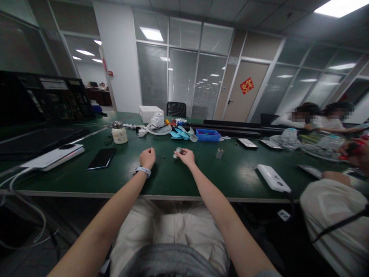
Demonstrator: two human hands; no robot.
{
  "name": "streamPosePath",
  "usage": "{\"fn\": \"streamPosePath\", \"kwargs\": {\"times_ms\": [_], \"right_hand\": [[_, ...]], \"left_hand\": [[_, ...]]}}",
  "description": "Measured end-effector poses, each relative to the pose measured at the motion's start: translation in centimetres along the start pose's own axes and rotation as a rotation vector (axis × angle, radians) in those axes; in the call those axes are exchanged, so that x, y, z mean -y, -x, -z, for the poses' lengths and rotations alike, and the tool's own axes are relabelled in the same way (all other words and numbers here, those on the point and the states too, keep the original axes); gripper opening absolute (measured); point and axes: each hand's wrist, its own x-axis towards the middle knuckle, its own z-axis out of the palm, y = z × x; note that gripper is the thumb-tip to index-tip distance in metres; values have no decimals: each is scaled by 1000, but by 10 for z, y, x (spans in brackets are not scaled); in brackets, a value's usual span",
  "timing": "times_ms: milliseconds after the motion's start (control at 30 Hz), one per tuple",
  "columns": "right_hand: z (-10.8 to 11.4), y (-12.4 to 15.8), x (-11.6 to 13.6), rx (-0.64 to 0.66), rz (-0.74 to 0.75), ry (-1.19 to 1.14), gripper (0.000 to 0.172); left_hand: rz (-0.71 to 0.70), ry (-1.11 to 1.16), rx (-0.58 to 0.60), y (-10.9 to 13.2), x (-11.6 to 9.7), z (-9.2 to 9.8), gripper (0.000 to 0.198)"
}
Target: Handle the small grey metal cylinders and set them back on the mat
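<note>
My right hand [186,156] grips a small silvery metal cylinder [175,154] between thumb and fingers, just above the green tabletop. My left hand [147,157], with a watch [142,171] on its wrist, is closed with its fingers curled in. Whatever it may hold is hidden. On the table between the two hands lies a tiny dark piece [164,157], too small to name. A second metal cylinder [219,153] stands upright to the right of my right hand, apart from it.
A phone [101,159] and a cream jar [119,133] are at left. Behind my hands lie a white fan part [158,125], blue fan blades [181,133] and a blue bin [207,135]. A white power bank [273,178] lies right, near a co-worker's sleeve [334,207].
</note>
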Motion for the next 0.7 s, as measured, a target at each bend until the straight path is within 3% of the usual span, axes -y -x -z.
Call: {"fn": "streamPosePath", "kwargs": {"times_ms": [333, 700], "right_hand": [[2, 4, 2, 95, 108, 71, 51], [0, 0, -5, 113, 140, 66, 44]], "left_hand": [[-11, 4, -3, -2, 3, -3, 45], [-25, 5, -7, -3, 4, -4, 45]]}}
